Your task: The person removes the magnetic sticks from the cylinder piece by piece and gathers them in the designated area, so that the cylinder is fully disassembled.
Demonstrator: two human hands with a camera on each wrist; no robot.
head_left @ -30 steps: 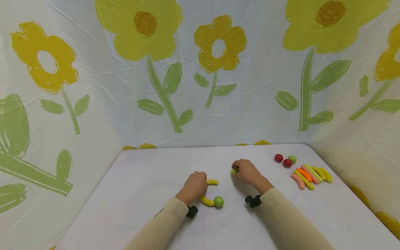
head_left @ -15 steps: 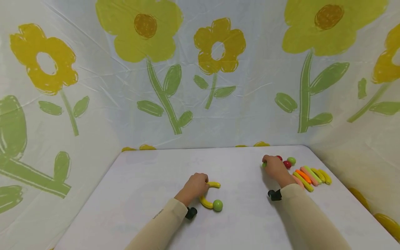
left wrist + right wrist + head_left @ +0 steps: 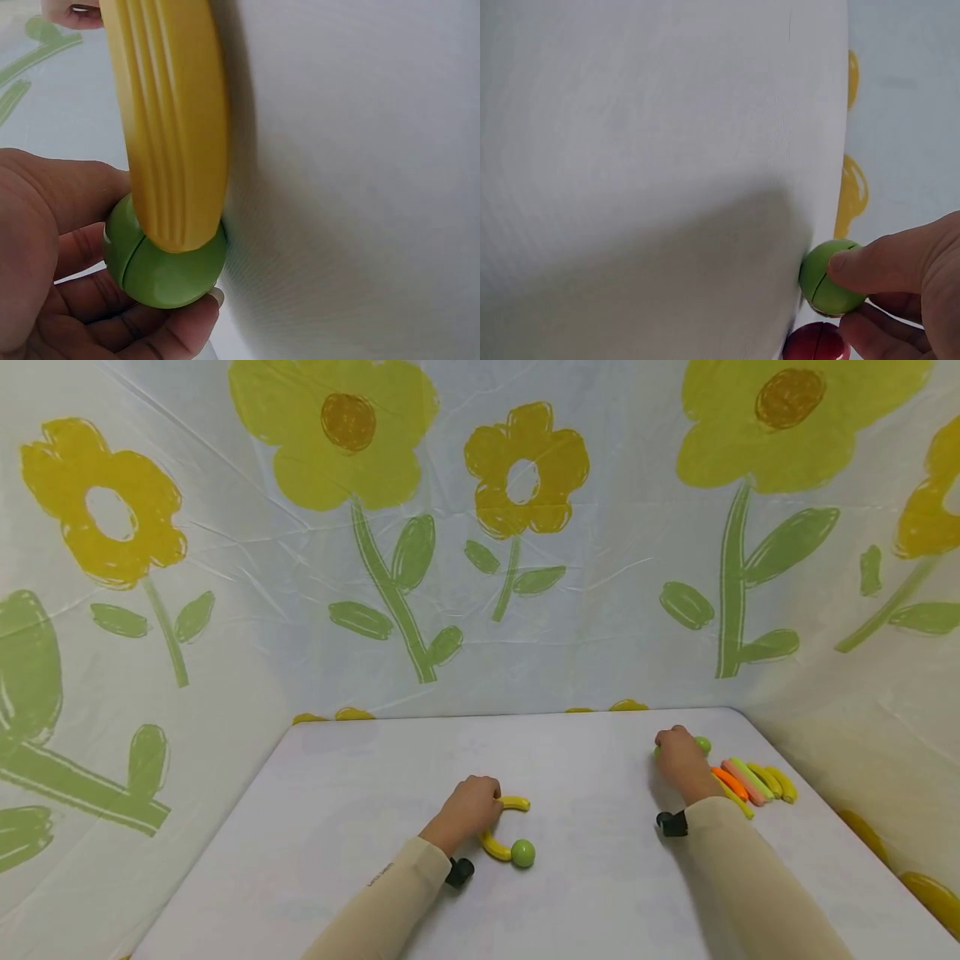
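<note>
In the head view my left hand is over the left end of a curve of two yellow toy bananas, the upper banana and the lower banana. The left wrist view shows its fingers round a seamed green ball, against the tip of a banana. A second green ball touches the lower banana's right end. At the back right, my right hand pinches another green ball between thumb and fingers. Just beside it lies a red ball, hidden in the head view.
Right of my right hand stand a green ball and a row of stick-shaped pieces, among them an orange stick, a light green stick and yellow bananas. Flowered cloth walls border the white table.
My right hand has carried the green ball rightwards across the table to the red balls, now covering them in the head view. My left hand has stayed nearly still at the bananas.
</note>
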